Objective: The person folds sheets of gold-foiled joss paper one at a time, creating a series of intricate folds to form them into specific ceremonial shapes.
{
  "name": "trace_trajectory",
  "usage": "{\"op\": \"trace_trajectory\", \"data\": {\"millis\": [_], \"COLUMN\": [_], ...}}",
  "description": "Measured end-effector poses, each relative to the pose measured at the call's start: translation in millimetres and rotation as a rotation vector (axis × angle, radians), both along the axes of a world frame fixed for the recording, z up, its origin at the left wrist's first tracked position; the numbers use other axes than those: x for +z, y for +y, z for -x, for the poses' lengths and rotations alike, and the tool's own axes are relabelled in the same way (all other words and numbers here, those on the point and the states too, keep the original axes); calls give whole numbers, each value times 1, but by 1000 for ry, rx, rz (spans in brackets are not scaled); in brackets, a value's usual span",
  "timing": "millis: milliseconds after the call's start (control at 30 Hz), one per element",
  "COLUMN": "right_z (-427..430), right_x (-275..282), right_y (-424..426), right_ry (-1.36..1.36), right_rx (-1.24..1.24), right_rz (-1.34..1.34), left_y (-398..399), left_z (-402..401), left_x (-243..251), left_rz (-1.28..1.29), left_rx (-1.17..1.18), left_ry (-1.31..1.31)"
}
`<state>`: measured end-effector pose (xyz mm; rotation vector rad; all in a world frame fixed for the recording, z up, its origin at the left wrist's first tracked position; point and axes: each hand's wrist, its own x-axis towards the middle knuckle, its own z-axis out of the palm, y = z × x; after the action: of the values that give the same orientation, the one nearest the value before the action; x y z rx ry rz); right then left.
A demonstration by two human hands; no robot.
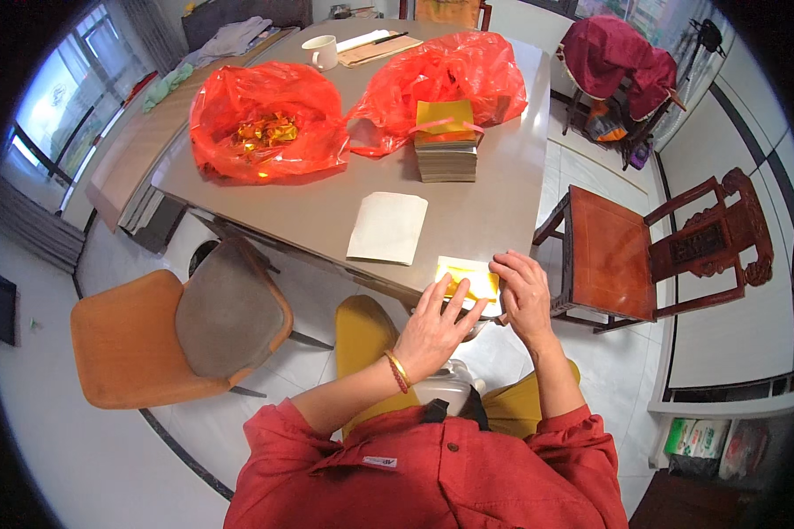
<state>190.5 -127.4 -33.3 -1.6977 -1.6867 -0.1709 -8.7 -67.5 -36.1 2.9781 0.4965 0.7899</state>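
Note:
At the near right corner of the table, my left hand [437, 325] rests with spread fingers on a shiny gold foil sheet [474, 281] with white margins. My right hand [524, 296] touches the sheet's right edge with bent fingers. To the left lies a pale paper sheet or thin stack [388, 228]. Farther back stands a tall stack of papers [446, 162] with a gold top sheet and a pink band around it. A red plastic bag [218, 99] at the left holds crumpled or folded gold foil pieces [268, 130].
A second red plastic bag [489, 69] lies behind the stack. A white mug [320, 53] and a notebook with a pen [380, 51] are at the far side. A carved wooden chair [612, 254] stands right of the table [291, 208], an orange and grey chair [132, 337] left.

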Motion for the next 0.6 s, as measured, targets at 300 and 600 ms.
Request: {"op": "trace_trajectory", "data": {"millis": [300,600], "right_z": [36,43], "right_x": [0,-12], "right_y": [-27,-41], "right_ry": [-113,-224], "right_rx": [39,12], "right_rz": [6,126], "left_y": [-11,11], "left_z": [-1,33], "left_x": [-10,-8], "left_rz": [23,-162], "left_rx": [63,165], "left_ry": [-32,83]}}
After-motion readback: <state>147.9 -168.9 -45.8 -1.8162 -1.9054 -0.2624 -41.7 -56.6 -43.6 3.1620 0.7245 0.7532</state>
